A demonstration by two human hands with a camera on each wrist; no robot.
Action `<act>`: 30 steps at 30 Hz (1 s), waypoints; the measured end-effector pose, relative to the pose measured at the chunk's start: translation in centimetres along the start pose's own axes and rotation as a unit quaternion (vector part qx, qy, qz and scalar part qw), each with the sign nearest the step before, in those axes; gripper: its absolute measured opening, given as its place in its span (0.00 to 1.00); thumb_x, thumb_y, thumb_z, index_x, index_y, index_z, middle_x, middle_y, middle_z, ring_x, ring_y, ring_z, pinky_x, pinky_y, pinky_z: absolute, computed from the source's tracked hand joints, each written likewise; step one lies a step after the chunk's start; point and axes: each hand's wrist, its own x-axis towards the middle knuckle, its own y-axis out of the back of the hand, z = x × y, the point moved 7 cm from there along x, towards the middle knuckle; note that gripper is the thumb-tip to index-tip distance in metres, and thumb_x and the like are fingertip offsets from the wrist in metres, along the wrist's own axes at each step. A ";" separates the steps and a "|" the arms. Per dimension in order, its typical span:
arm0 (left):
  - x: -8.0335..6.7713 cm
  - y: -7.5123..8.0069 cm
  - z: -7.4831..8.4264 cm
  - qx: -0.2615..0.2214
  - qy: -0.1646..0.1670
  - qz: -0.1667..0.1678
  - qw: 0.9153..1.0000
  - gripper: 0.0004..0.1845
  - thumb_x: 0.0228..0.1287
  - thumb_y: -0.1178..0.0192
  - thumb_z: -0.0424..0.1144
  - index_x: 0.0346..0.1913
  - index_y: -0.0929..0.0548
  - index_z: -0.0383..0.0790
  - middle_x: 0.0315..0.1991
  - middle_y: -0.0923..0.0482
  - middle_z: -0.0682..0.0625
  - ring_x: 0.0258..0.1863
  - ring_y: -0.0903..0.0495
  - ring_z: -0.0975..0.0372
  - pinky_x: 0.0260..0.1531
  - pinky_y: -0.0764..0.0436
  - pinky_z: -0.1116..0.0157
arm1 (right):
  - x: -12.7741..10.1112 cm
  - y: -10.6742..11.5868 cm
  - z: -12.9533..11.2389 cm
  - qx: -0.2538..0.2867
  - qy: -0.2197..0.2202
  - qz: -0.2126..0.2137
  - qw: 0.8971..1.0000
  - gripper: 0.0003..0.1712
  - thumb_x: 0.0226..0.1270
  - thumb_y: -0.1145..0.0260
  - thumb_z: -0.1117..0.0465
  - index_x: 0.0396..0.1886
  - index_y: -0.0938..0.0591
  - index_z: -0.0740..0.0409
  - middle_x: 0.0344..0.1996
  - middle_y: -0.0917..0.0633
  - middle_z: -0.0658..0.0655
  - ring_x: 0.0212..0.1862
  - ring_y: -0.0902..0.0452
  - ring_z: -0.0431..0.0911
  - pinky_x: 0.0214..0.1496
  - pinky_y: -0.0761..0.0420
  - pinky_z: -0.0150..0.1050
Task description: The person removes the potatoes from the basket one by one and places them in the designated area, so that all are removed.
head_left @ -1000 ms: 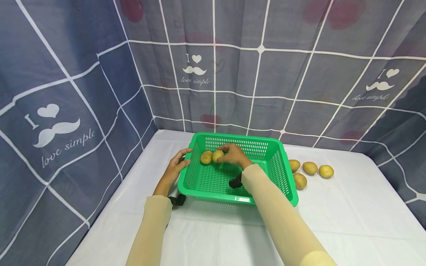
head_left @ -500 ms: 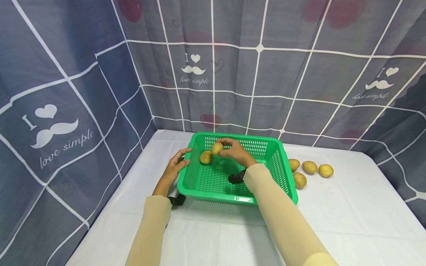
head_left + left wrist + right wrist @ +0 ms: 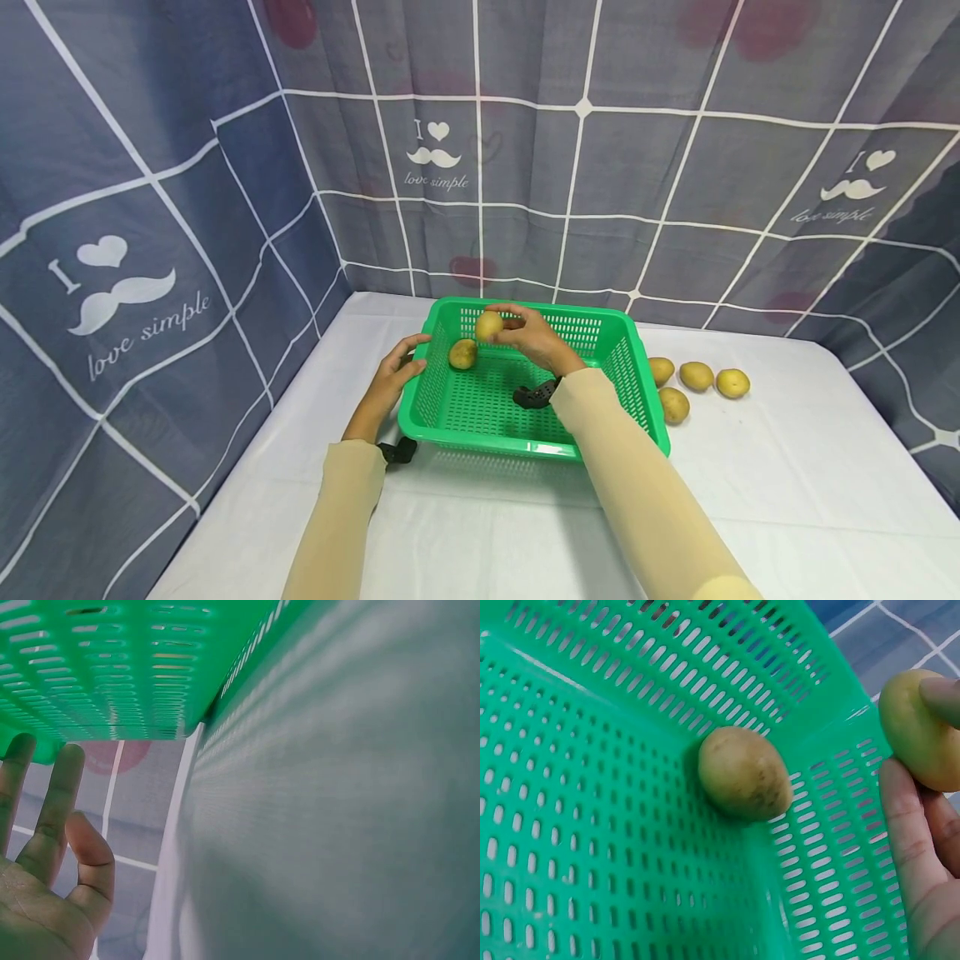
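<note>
My right hand (image 3: 536,337) pinches a yellow potato (image 3: 488,327) between thumb and fingers, over the back left part of a green slotted plastic basket (image 3: 540,448). In the right wrist view this potato (image 3: 915,727) is above the basket's wall. A second potato (image 3: 462,354), with brown spots on one end, lies on the basket floor in the left back corner. At the basket's left rim is my left hand (image 3: 392,375), its fingertips touching the edge from outside. The left wrist view shows those fingers (image 3: 56,802) mostly straight beside the basket's wall.
Several potatoes (image 3: 697,377) lie on the white tablecloth (image 3: 810,467) just right of the basket. Behind and to the left hangs a grey-blue curtain (image 3: 525,167) with white lines. A black wrist device (image 3: 536,394) hangs below the right wrist, inside the basket.
My right hand has raised its potato from beside the spotted one up toward the basket's back rim. The left hand has stayed at the left rim.
</note>
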 end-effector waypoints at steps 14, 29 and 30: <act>-0.1 -0.1 0.0 -0.013 0.003 0.003 1.000 0.28 0.81 0.48 0.33 0.78 0.32 0.29 0.82 0.39 0.33 0.76 0.34 0.38 0.73 0.33 0.43 | -1.0 0.5 -1.9 0.026 0.026 0.017 0.999 0.38 0.72 0.34 0.80 0.81 0.30 0.66 0.56 0.16 0.63 0.56 0.17 0.48 0.78 0.30 0.59; -0.2 0.0 0.1 -0.008 0.008 0.001 1.000 0.28 0.82 0.48 0.35 0.79 0.32 0.31 0.83 0.41 0.34 0.76 0.35 0.38 0.73 0.33 0.43 | -3.2 1.0 -4.1 -0.002 0.059 -0.001 0.998 0.36 0.75 0.36 0.78 0.81 0.31 0.68 0.55 0.15 0.60 0.54 0.15 0.45 0.68 0.20 0.47; -0.2 0.0 0.2 -0.006 0.007 0.001 1.000 0.27 0.82 0.48 0.35 0.79 0.32 0.30 0.83 0.41 0.34 0.76 0.35 0.38 0.73 0.34 0.42 | -3.4 1.0 -4.3 -0.003 0.059 0.000 0.998 0.36 0.75 0.36 0.78 0.80 0.30 0.68 0.55 0.15 0.60 0.54 0.15 0.45 0.68 0.20 0.47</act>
